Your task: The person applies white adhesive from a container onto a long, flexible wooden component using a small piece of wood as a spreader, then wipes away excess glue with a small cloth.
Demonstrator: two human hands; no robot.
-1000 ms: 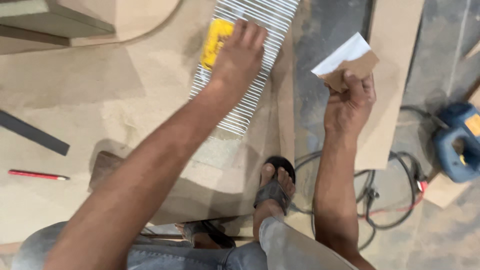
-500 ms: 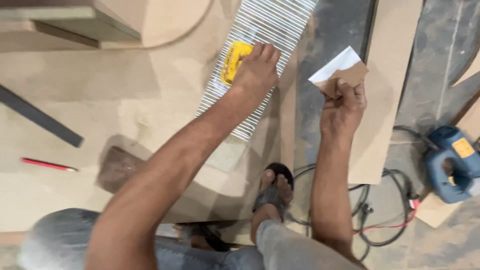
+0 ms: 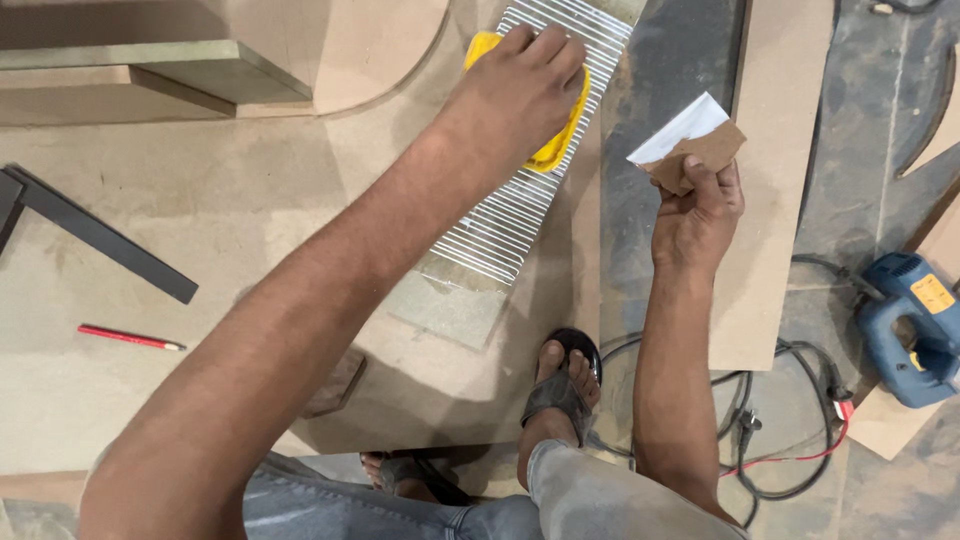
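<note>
My left hand (image 3: 515, 85) presses a yellow cloth (image 3: 560, 140) flat onto a white ribbed panel (image 3: 500, 225) that lies on a large brown board (image 3: 230, 220). Most of the cloth is hidden under the fingers. My right hand (image 3: 700, 215) is held up to the right of the panel, gripping a folded sheet of sandpaper (image 3: 695, 140), brown on one side and white on the other. The sandpaper touches nothing else.
A red pencil (image 3: 130, 338) and a black metal square (image 3: 95, 233) lie on the board at left. A blue power tool (image 3: 915, 320) with coiled black and red cables (image 3: 790, 420) sits on the floor at right. A narrow board (image 3: 775, 200) lies beside my right hand. My sandalled foot (image 3: 560, 395) is below.
My left hand has slid the yellow cloth up along the ribbed panel toward its far end and now covers more of it. My right hand has kept the sandpaper in about the same place.
</note>
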